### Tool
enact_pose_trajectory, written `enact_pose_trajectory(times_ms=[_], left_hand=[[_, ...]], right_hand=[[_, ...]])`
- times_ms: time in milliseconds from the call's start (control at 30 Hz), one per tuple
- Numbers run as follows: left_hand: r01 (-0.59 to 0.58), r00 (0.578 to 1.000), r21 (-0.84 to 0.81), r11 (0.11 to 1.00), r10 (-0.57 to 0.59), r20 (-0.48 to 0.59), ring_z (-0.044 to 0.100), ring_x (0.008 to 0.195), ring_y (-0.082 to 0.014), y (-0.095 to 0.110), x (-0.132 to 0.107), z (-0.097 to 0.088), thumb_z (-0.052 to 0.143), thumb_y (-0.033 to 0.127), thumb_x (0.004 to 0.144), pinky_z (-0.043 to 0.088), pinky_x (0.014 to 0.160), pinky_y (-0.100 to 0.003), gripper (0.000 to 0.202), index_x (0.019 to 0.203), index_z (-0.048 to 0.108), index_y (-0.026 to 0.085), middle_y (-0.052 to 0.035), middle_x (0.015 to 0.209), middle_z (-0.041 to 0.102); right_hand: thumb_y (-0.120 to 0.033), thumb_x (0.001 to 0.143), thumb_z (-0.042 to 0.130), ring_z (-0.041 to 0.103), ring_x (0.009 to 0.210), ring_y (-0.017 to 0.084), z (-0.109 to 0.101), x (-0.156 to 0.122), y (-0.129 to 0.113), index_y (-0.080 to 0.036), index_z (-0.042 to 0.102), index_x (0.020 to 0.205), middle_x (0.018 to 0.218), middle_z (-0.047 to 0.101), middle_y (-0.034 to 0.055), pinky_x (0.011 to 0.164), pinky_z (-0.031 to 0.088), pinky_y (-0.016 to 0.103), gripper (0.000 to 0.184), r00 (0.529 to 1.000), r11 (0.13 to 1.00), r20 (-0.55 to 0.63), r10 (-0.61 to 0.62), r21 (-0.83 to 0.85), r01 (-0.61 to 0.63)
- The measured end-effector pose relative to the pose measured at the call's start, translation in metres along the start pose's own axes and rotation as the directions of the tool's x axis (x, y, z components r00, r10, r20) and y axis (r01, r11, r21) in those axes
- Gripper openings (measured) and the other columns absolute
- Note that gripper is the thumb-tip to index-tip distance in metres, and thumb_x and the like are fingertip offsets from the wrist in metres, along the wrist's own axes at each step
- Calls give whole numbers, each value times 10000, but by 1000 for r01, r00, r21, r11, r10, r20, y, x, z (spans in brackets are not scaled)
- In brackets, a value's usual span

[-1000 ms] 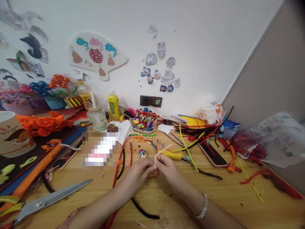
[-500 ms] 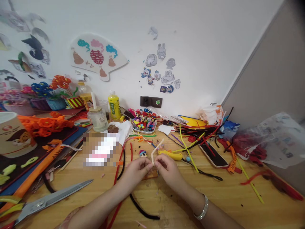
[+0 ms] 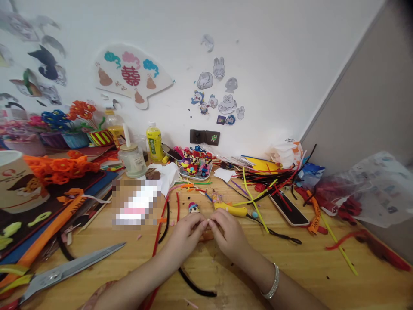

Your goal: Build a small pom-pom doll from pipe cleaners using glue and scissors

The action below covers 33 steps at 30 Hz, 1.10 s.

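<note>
Left hand and right hand, on near side of doll, pinch pale bit, mostly hidden; its work seems unfinished. Beyond doll, figures look complete.

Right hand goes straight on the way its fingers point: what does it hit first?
Most likely the left hand: its fingertips meet or nearly meet those of the right hand, with a bit of pale strip showing there. Exact depth is unclear.
</note>
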<state>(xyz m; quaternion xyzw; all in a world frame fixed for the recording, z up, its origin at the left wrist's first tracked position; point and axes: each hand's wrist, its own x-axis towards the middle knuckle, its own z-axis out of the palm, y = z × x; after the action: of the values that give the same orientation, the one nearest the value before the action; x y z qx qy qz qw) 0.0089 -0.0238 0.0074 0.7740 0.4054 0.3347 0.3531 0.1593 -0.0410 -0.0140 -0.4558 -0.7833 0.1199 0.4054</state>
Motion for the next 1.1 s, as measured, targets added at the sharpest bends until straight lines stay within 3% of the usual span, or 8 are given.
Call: enact_pose_trajectory(times_ms=[233,367,433,500,567,700,867,1100], left_hand=[[12,999,-75,997,-8,49,506,646,-152,-2,1,-2,383,324,839,403,615,-238,277,663,540,180,10,636,533],[4,999,-71,997,0,51,513,656,-155,0,0,-1,385,306,838,409,636,-245,284,635,538,177,1,644,549],[14,1000,-81,997,-12,27,525,676,-160,0,-1,1,392,314,839,420,644,-250,265,674,544,174,-10,680,564],[0,999,-73,997,-3,-36,539,740,-169,-1,-3,3,440,320,826,432,683,-264,187,823,557,173,-33,795,588],[-66,995,-44,997,62,-82,537,848,-182,-1,-4,4,488,301,811,427,761,-283,185,946,542,187,-59,931,586],[-191,981,-32,981,189,-52,519,940,-187,0,-4,2,478,243,823,396,849,-296,106,870,562,198,-63,951,591],[-167,986,-96,981,168,9,545,823,-171,4,-5,0,451,263,838,421,770,-267,176,717,551,184,-44,830,608],[5,1000,-226,974,-3,9,473,548,-114,1,-6,0,444,344,830,387,513,-201,227,722,544,171,33,600,495]], right_hand=[[-232,869,412,489,789,207,-4,-1,0,-201,573,934,850,559,75,696,396,333,176,996,996,-32,-85,-42,84],[-213,875,410,487,743,186,-5,-1,-1,-205,583,840,785,561,55,666,398,313,177,996,997,-37,-77,6,77],[-207,866,429,491,725,173,-5,0,-3,-202,564,799,754,554,37,659,397,301,151,997,996,-65,-33,76,38],[-205,851,452,504,716,162,-5,1,-6,-201,547,776,742,552,23,653,402,287,121,994,982,-101,48,189,-29],[-208,834,472,518,711,155,-4,1,-8,-199,540,757,737,553,14,650,412,275,103,983,945,-124,134,316,-89],[-222,800,522,525,694,147,-3,2,-13,-195,560,726,722,553,6,637,417,257,88,969,874,-121,217,467,-137],[-205,782,541,503,671,135,-7,2,-15,-188,573,712,696,534,-2,616,397,242,78,967,845,-85,240,509,-165],[-241,805,508,473,658,121,-7,2,-13,-179,519,729,701,498,-15,593,379,224,99,967,845,-58,248,501,-186]])
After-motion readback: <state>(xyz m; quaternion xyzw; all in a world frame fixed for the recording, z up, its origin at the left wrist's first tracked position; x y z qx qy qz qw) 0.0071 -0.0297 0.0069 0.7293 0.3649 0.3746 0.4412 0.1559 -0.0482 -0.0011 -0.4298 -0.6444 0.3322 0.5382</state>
